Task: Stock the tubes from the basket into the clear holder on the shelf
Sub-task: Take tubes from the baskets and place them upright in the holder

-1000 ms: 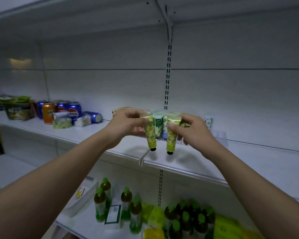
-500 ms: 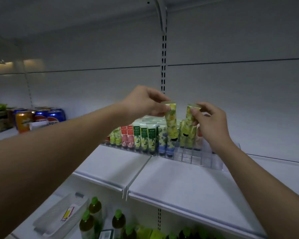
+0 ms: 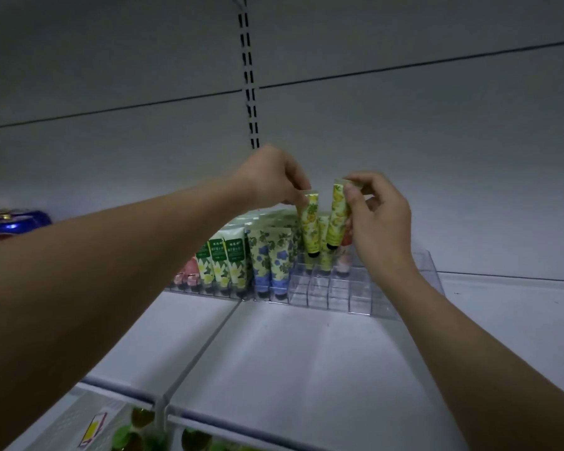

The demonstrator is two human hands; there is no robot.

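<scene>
The white shelf (image 3: 306, 369) carries everything here, its two boards meeting at a seam that runs from the front edge back toward the wall. Toward the shelf's back edge stands the clear holder (image 3: 355, 294), a divided tray straddling that seam. Its left part is filled with upright tubes: pink ones (image 3: 186, 276) furthest left, then green-and-white tubes (image 3: 223, 260), then blue-flowered tubes (image 3: 271, 255). A few more tubes stand at the back right, partly hidden behind the hands; the front right cells hold nothing.

The left hand (image 3: 274, 177) pinches the crimped top of a yellow tube (image 3: 310, 227), cap down, above the holder's right part. Just beside it, the right hand (image 3: 381, 219) grips a second yellow tube (image 3: 336, 216) between thumb and fingers, also cap down, its cap not touching the cells below.

At the shelf's far left edge lie blue cans (image 3: 10, 221). Below the front edge, green bottle caps (image 3: 124, 434) show on a lower shelf.
</scene>
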